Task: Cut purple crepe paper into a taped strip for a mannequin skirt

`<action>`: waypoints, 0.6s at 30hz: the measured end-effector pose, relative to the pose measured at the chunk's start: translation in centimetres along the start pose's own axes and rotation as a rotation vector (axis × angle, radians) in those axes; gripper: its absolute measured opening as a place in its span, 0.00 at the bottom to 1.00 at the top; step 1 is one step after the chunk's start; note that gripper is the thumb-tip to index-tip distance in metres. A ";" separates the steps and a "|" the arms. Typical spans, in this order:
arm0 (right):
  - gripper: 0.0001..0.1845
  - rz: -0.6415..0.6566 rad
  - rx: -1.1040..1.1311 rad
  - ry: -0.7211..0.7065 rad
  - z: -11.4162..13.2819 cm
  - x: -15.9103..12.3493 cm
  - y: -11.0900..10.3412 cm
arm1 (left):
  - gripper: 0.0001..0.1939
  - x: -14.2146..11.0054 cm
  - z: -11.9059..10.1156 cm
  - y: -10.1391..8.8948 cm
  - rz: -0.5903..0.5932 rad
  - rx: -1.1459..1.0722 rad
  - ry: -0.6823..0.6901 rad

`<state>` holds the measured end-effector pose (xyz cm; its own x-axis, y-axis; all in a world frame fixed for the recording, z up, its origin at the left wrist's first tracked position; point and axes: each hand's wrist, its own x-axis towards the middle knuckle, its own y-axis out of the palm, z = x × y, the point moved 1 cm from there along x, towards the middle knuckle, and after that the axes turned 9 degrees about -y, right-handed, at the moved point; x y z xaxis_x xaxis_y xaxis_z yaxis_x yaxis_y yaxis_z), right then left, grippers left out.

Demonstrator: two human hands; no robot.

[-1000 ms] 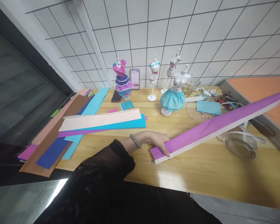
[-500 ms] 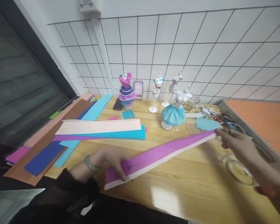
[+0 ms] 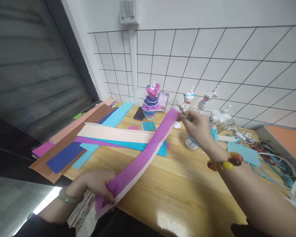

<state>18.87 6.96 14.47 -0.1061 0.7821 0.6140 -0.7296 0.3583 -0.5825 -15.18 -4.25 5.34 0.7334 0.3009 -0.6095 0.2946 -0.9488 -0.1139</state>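
A long purple paper strip point(image 3: 140, 158) with a white lower edge stretches slantwise above the table between my two hands. My left hand point(image 3: 101, 186) pinches its near end, thumb on top, at the table's front edge. The far, raised end is gripped by my right hand point(image 3: 196, 125), which also holds a slim pointed metal tool point(image 3: 184, 111) with a greenish handle, apparently small scissors. Behind that hand stands a white mini dress form point(image 3: 219, 117) in a turquoise skirt, partly hidden. Under the strip lie a cream paper strip point(image 3: 115, 133) and a blue paper strip point(image 3: 162, 150).
Coloured paper sheets point(image 3: 61, 161) pile up on the left. At the back are a phone point(image 3: 139, 113), a dress form in a ruffled pink-and-blue dress point(image 3: 151, 105) and two bare dress forms. Turquoise paper point(image 3: 244, 153) and tangled cords point(image 3: 278, 161) lie on the right.
My right hand has swung left and away from me, so the strip now rises more steeply. My left hand has shifted slightly left and nearer. The view has turned.
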 end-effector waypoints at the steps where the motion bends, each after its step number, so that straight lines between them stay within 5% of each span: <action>1: 0.15 -0.049 -0.044 -0.023 0.0 1.6 0.2 | 0.13 0.5 -0.4 0.0 -0.062 -0.026 0.012; 4: 0.15 -0.132 -0.143 -0.033 -0.6 5.2 0.9 | 0.18 2.5 -1.9 0.0 -0.273 -0.166 0.000; 9: 0.19 0.002 -0.352 0.043 -1.9 5.8 1.8 | 0.18 7.8 -3.9 -0.6 -0.166 -0.560 0.119; 13: 0.21 0.143 -0.347 0.063 -1.6 1.4 1.7 | 0.18 11.4 -4.5 -1.6 -0.073 -0.597 0.133; 18: 0.25 0.341 -0.025 0.269 -0.9 -7.0 0.9 | 0.17 13.1 -6.8 -2.3 -0.074 -0.632 0.166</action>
<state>19.61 2.28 9.16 -0.1561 0.9617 0.2253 -0.6664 0.0658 -0.7427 -2.10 2.56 3.00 0.7675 0.4217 -0.4829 0.6136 -0.7014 0.3627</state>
